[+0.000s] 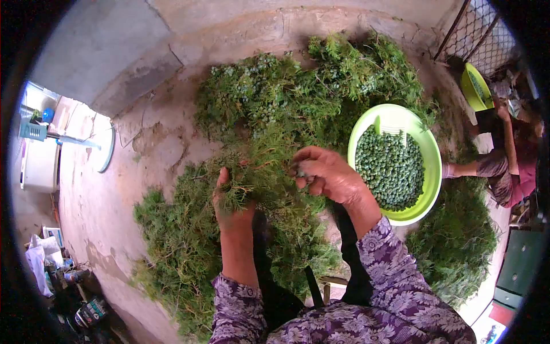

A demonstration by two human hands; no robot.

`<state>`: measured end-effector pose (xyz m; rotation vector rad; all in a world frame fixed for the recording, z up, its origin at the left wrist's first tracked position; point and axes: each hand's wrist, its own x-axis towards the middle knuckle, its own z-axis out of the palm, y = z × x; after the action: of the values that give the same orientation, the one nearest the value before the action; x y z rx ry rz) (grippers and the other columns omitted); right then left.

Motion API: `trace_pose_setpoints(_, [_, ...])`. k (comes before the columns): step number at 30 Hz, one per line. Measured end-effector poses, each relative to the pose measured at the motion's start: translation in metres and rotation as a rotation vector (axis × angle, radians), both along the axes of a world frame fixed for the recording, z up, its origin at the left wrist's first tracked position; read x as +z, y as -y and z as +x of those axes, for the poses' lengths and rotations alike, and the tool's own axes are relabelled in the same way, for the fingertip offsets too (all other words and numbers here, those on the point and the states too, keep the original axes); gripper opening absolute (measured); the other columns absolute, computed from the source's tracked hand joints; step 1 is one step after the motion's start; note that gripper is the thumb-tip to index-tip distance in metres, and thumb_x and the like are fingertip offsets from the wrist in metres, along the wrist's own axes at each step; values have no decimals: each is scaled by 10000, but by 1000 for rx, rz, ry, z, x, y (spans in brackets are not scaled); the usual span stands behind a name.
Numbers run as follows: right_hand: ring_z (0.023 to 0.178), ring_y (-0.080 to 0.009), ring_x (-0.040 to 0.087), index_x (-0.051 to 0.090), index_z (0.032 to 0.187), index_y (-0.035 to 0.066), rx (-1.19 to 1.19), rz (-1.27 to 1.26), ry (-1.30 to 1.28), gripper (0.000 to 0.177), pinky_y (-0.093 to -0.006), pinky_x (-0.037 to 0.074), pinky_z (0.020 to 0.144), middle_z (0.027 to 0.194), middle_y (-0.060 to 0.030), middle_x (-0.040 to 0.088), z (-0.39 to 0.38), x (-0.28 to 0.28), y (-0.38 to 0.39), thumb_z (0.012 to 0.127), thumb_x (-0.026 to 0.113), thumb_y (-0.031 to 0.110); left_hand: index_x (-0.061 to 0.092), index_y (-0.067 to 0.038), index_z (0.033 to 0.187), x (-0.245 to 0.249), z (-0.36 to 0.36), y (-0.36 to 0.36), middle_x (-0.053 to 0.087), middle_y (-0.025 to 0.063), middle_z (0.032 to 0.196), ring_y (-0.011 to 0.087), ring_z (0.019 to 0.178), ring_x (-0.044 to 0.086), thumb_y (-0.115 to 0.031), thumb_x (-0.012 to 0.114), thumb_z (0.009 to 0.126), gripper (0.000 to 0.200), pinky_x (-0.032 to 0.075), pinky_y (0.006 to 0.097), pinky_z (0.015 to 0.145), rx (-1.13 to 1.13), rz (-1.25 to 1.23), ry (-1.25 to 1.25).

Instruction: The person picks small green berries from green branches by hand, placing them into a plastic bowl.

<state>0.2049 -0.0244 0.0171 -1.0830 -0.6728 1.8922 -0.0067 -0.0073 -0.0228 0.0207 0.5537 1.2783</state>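
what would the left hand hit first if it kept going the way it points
Most likely the heap of green branches ahead: the left hand, closed on a sprig, points away from the body toward it. Depth is unclear, so it might pass just above.

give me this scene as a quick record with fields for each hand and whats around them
left hand: shut around a sprig of green foliage
right hand: fingers pinched at the same sprig, beside the bowl
bowl: lime green, holds small green berries
pile: green branches heaped on the concrete floor
other person: seated at right, near a second green bowl
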Motion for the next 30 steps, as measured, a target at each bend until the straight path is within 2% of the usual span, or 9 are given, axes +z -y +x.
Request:
trace_pose_setpoints(4, [652, -76, 513, 508, 1064, 16, 162, 80, 102, 407, -196, 382, 491, 786, -23, 566, -10, 2, 0, 724, 639, 197, 502, -3, 1022, 6, 6, 1, 566, 144, 962, 274, 890, 542, -216, 524, 811, 300, 446, 403, 790, -13, -54, 42])
trace_pose_setpoints(7, [702, -70, 516, 535, 1034, 5, 167, 172, 235, 377, -207, 419, 570, 828, -15, 579, -20, 5, 1, 715, 656, 165, 490, -5, 1037, 6, 10, 3, 568, 143, 959, 290, 865, 557, -227, 534, 805, 324, 464, 419, 760, -18, -59, 14])
trace_pose_setpoints(10, [755, -65, 515, 552, 1020, 7, 47, 342, 127, 350, -214, 434, 663, 866, -5, 588, -31, -12, 3, 707, 661, 118, 485, -4, 1038, 9, 14, 4, 568, 149, 954, 303, 837, 568, -224, 535, 804, 326, 481, 434, 724, -19, -27, -99])
trace_pose_setpoints(14, [787, -62, 516, 563, 1009, 20, 94, 322, 181, 320, -215, 428, 722, 876, 6, 592, -28, -7, 4, 713, 653, 104, 489, -2, 1028, 10, 13, 1, 571, 152, 939, 298, 825, 572, -219, 531, 808, 312, 493, 430, 706, -32, -79, -15])
trace_pose_setpoints(16, [778, -57, 518, 576, 984, 27, 98, 420, 208, 280, -209, 429, 703, 868, 8, 595, -29, 1, 4, 726, 641, 115, 489, 0, 1027, 10, 12, 1, 573, 152, 934, 295, 824, 573, -217, 529, 810, 310, 493, 429, 707, -45, -79, -15])
trace_pose_setpoints(20, [720, -47, 513, 595, 943, 30, 82, 357, 193, 238, -202, 430, 671, 813, 9, 595, -30, -6, 4, 743, 627, 154, 493, 5, 1025, 8, 11, 1, 573, 154, 931, 288, 815, 573, -224, 509, 820, 307, 488, 433, 708, -3, -110, -25])
trace_pose_setpoints(25, [540, -33, 470, 607, 767, 33, 291, 201, 445, 168, -188, 367, 454, 613, 27, 548, -23, -2, 0, 777, 585, 199, 504, -6, 1025, 7, 0, -1, 578, 134, 926, 277, 814, 570, -223, 495, 821, 298, 481, 426, 719, -47, -118, 12])
trace_pose_setpoints(29, [529, -43, 469, 588, 702, 31, 273, 130, 323, 187, -196, 364, 443, 588, 21, 529, -14, 13, 9, 777, 565, 201, 548, -23, 981, -36, -46, -7, 585, 116, 928, 279, 806, 568, -198, 494, 813, 248, 477, 405, 719, 167, 48, -47])
trace_pose_setpoints(30, [520, -49, 468, 599, 745, 27, 137, 118, 309, 183, -196, 370, 448, 600, 15, 538, -5, 10, 7, 766, 567, 207, 562, -27, 963, -46, -57, -6, 590, 115, 917, 278, 794, 570, -190, 492, 811, 234, 478, 396, 713, 257, 154, -48])
